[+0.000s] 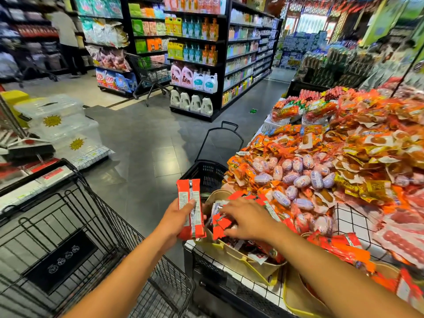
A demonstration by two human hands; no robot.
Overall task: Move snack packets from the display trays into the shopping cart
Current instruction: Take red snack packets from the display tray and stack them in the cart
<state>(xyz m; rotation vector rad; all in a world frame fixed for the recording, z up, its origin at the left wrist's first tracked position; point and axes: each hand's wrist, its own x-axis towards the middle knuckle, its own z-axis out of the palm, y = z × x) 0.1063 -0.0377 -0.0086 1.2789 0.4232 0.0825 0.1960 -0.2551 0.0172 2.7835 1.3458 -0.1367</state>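
Observation:
My left hand (177, 216) grips a long red-orange snack packet (191, 196), held upright with its seamed back facing me, between the cart and the display. My right hand (249, 220) lies palm down in a beige display tray (236, 255), fingers closed over small red packets (219, 226); what lies under the palm is hidden. The black wire shopping cart (68, 230) stands at the lower left, below and left of the held packet. I see no packets inside it.
A heap of orange, yellow and pink-wrapped snacks (321, 171) covers the display table on the right. A black plastic basket (206, 172) stands on the floor beyond the tray. Another cart (150, 73) and a person (66, 37) stand by the far shelves. Clear storage boxes (59, 120) sit at the left.

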